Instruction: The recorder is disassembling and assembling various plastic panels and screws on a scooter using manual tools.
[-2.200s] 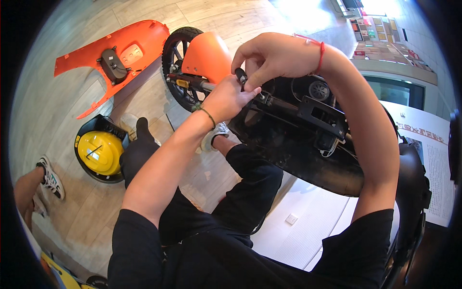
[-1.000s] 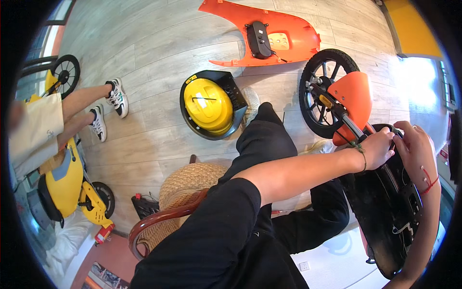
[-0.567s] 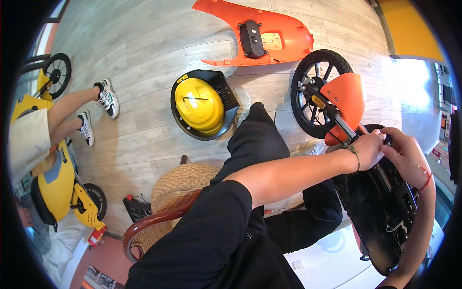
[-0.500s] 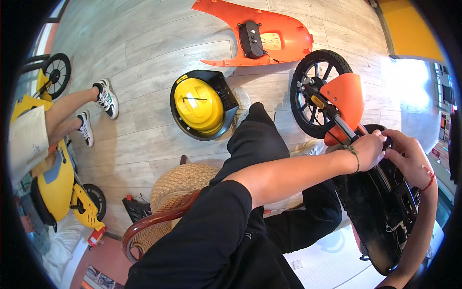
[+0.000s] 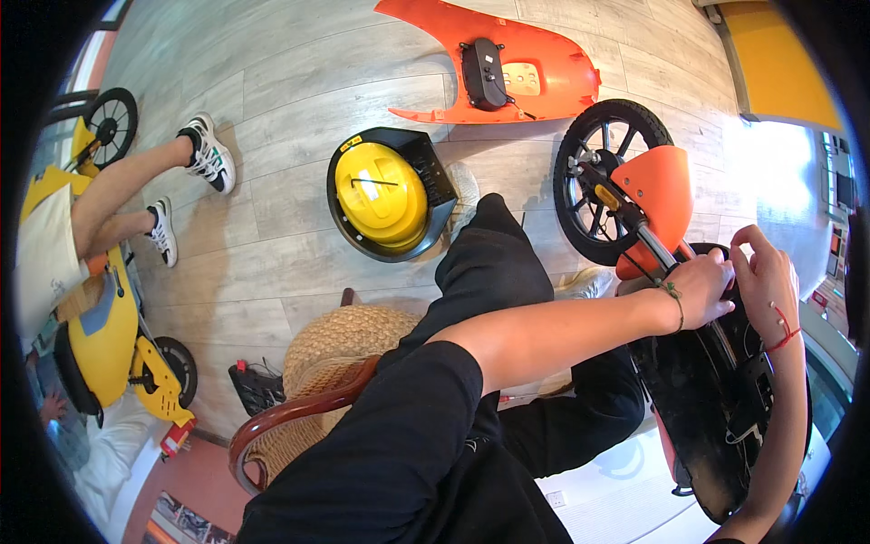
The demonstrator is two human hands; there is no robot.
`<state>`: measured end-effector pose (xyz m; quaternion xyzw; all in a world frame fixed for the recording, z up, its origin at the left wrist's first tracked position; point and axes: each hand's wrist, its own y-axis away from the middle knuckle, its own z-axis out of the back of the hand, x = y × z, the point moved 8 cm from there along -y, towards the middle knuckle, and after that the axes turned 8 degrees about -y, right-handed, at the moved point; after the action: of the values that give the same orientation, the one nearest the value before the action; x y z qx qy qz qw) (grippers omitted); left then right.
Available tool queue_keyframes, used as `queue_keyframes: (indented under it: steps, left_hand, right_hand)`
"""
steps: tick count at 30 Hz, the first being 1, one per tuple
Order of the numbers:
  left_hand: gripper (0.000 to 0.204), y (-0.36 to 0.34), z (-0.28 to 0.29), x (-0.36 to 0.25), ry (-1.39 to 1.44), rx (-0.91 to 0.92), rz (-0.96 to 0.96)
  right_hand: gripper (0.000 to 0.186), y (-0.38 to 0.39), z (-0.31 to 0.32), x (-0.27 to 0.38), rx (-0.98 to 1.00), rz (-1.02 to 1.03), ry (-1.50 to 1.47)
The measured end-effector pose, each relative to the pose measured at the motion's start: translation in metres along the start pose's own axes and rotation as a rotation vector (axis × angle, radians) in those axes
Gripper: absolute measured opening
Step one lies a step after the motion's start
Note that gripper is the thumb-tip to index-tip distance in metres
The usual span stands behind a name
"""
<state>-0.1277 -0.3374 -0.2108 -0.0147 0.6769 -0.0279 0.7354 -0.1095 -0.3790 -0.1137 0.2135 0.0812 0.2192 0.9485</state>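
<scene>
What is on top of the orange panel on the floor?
A black oblong unit with a thin cable; the part of the orange panel beneath it is hidden.

Pale floor planks (image 5: 299, 100) are stretching toward twelve o'clock, a woven chair (image 5: 335, 349) is standing at eight, a yellow panel (image 5: 787, 68) is rising at two, and white glare (image 5: 787, 168) is shining nearer three.

The floor (image 5: 290, 118) is pale wood planks. On it, an orange panel (image 5: 576, 77) lies toward one o'clock, a black shell (image 5: 441, 181) holding a yellow dome (image 5: 381, 201) at eleven, a black wheel (image 5: 564, 172) at two, and sneakers (image 5: 211, 156) at ten.
</scene>
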Motion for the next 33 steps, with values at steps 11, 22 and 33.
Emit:
queue_keyframes:
  steps: [11,22,33]
  left_hand:
    - [0.036,-0.004,-0.017,0.007,0.07,0.0,0.014]
    - [0.031,-0.006,-0.018,0.011,0.074,0.06,0.127]
    - [0.026,-0.007,-0.022,0.006,-0.034,0.045,0.058]
  right_hand:
    - [0.022,0.007,-0.005,-0.02,0.266,0.078,-0.347]
    - [0.028,0.004,0.001,-0.023,-0.075,0.055,0.092]
    - [0.017,0.006,-0.005,-0.011,-0.042,0.03,-0.066]
